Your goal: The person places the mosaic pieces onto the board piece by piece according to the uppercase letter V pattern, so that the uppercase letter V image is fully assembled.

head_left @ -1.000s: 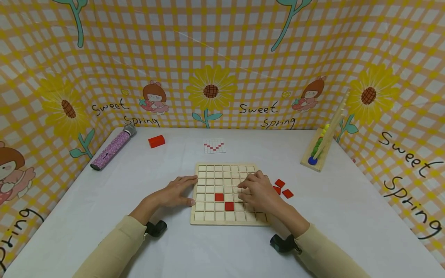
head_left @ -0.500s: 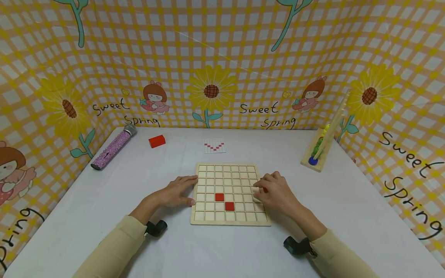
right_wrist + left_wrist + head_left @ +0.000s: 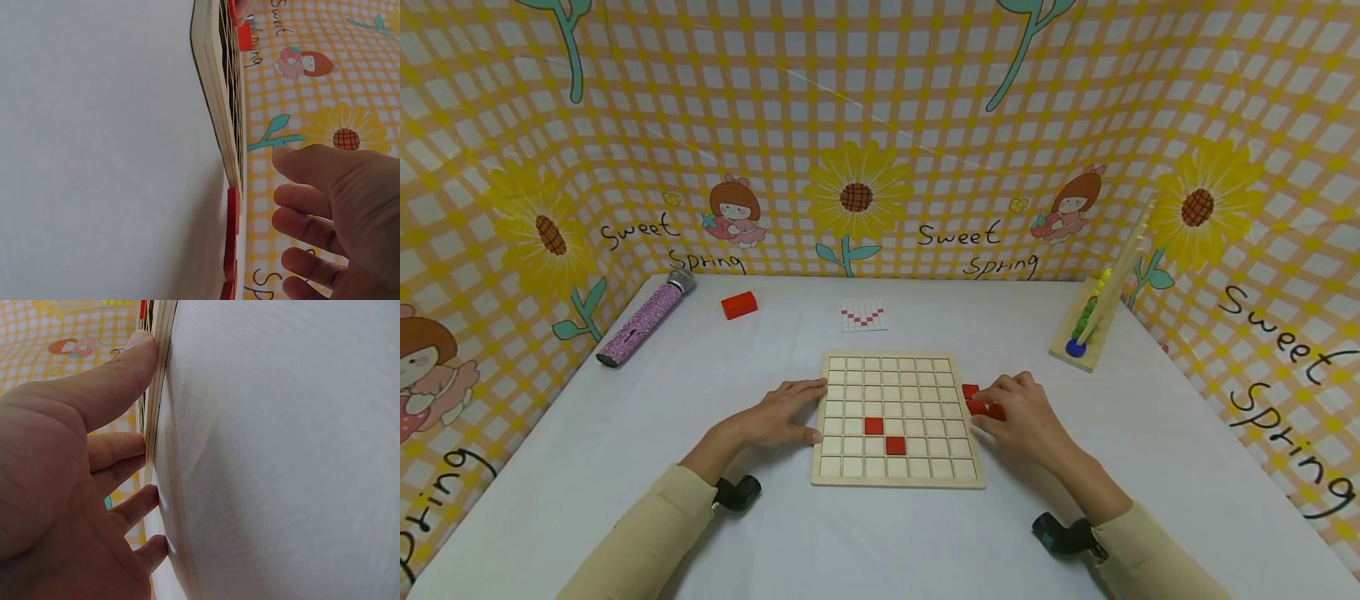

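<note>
Microphone (image 3: 646,318): purple and glittery with a silver head, lying slantwise at the far left of the white table (image 3: 865,542), well apart from both hands.
Red block (image 3: 740,306): near the far edge, to the right of the microphone.
Pattern card (image 3: 864,316): flat beyond the board, its printed grid marked with red squares in a V.
Bead stand (image 3: 1086,327): wooden, far right, bearing blue, green and yellow beads.
Backdrop (image 3: 880,108): checked cloth with sunflowers and "Sweet Spring" lettering.
In the way: the right hand (image 3: 1022,421) partly covers the loose red tiles (image 3: 970,391); at least three show, just beside the board's right edge.
Grid board (image 3: 917,427): flat before the person, its squares framed by thin ridges; two red tiles sit in it, the nearer tile (image 3: 896,446) diagonally right of the farther tile (image 3: 874,426).
Left hand (image 3: 772,417): fingers extended and spread, fingertips and thumb touching the board's left edge.
Right hand's fingers: loosely bent and parted, gripping nothing, just above the loose tiles.
</note>
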Available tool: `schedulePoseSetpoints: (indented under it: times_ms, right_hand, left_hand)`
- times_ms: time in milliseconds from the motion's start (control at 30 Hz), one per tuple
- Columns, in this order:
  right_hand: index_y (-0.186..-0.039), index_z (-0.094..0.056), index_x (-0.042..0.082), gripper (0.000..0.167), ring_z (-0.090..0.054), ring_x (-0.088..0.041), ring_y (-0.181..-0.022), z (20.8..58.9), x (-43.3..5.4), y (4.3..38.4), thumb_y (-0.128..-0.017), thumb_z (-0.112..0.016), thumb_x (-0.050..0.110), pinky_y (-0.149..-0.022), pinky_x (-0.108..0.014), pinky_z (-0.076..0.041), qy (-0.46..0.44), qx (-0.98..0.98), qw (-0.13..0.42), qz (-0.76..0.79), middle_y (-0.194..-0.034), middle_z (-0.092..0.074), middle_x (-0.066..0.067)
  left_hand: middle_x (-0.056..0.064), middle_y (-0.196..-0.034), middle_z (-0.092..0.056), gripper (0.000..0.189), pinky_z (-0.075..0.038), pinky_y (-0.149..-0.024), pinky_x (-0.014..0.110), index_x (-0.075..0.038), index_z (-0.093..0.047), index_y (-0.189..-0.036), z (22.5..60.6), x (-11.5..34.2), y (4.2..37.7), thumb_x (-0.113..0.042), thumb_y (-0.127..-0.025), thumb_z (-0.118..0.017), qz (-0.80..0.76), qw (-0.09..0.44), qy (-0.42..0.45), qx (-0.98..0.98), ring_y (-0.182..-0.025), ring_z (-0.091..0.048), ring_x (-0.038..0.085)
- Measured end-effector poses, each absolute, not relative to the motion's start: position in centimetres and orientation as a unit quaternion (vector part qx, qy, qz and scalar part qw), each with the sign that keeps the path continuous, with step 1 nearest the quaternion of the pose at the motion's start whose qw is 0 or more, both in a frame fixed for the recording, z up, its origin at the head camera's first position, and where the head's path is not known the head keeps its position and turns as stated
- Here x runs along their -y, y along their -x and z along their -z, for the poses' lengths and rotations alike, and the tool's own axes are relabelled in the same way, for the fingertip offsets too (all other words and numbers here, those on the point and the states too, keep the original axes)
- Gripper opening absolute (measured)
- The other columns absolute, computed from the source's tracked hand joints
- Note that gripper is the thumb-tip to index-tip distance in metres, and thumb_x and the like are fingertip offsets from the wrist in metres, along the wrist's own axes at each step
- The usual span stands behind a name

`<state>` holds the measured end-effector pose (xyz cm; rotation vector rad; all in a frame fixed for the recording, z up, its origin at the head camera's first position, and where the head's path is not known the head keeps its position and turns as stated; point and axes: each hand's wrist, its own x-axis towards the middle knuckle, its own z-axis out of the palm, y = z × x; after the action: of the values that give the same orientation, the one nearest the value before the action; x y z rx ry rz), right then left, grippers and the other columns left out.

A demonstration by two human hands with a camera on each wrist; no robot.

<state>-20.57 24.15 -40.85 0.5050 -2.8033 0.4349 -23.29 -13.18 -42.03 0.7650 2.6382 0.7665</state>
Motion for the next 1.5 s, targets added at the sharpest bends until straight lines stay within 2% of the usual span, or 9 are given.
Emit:
schedulePoseSetpoints:
  times_ms: [400, 600, 800, 967, 1200, 1500]
  right_hand:
    - [-0.103, -0.071, 0.005, 0.033, -0.044, -0.029, -0.095, 41.0, -26.3, 20.4, -0.076, -0.077, 0.023, -0.076, -0.039, -0.032, -0.147, 0.970, 0.122, -0.149, -0.094, -0.063, -0.009]
    - [-0.102, -0.071, 0.004, 0.033, -0.043, -0.029, -0.094, 41.1, -27.0, 20.5, -0.075, -0.077, 0.022, -0.074, -0.039, -0.033, -0.129, 0.976, 0.108, -0.137, -0.094, -0.063, -0.011]
    - [-0.099, -0.071, 0.005, 0.030, -0.043, -0.031, -0.093, 41.3, -27.6, 20.6, -0.075, -0.077, 0.021, -0.072, -0.039, -0.032, -0.121, 0.980, 0.103, -0.122, -0.094, -0.063, -0.012]
    - [-0.100, -0.071, 0.003, 0.034, -0.043, -0.032, -0.092, 41.4, -28.1, 20.7, -0.074, -0.078, 0.023, -0.071, -0.039, -0.033, -0.112, 0.983, 0.096, -0.108, -0.093, -0.062, -0.013]
    - [-0.102, -0.070, 0.002, 0.036, -0.044, -0.035, -0.095, 41.7, -28.6, 20.6, -0.075, -0.078, 0.024, -0.076, -0.046, -0.038, -0.102, 0.985, 0.088, -0.110, -0.096, -0.062, -0.016]
    - [-0.102, -0.070, 0.000, 0.036, -0.044, -0.036, -0.097, 41.9, -29.1, 20.7, -0.076, -0.077, 0.023, -0.078, -0.048, -0.038, -0.095, 0.985, 0.089, -0.114, -0.096, -0.062, -0.016]
  left_hand:
    - [0.004, -0.157, -0.025, 0.077, -0.020, -0.114, 0.054, -0.011, -0.030, -0.148, 42.0, 13.1, 23.3, -0.030, -0.085, -0.069, -0.261, 0.145, -0.264, -0.917, -0.143, -0.020, 0.032]
    - [0.008, -0.156, -0.026, 0.076, -0.020, -0.113, 0.056, -0.007, -0.031, -0.147, 41.9, 13.1, 23.2, -0.029, -0.085, -0.069, -0.265, 0.142, -0.272, -0.914, -0.142, -0.021, 0.034]
    - [0.008, -0.156, -0.026, 0.076, -0.021, -0.113, 0.056, -0.007, -0.031, -0.147, 42.0, 13.2, 23.2, -0.029, -0.085, -0.069, -0.265, 0.140, -0.274, -0.914, -0.142, -0.021, 0.034]
    - [0.008, -0.156, -0.026, 0.076, -0.021, -0.113, 0.056, -0.007, -0.031, -0.147, 42.0, 13.2, 23.3, -0.030, -0.085, -0.069, -0.266, 0.139, -0.274, -0.914, -0.142, -0.021, 0.033]
    - [0.008, -0.156, -0.025, 0.076, -0.021, -0.113, 0.056, -0.007, -0.031, -0.147, 42.1, 13.2, 23.3, -0.029, -0.086, -0.069, -0.266, 0.141, -0.274, -0.913, -0.142, -0.021, 0.033]
    - [0.008, -0.156, -0.025, 0.076, -0.020, -0.113, 0.055, -0.007, -0.031, -0.147, 42.0, 13.2, 23.3, -0.030, -0.086, -0.068, -0.264, 0.141, -0.272, -0.915, -0.142, -0.021, 0.033]
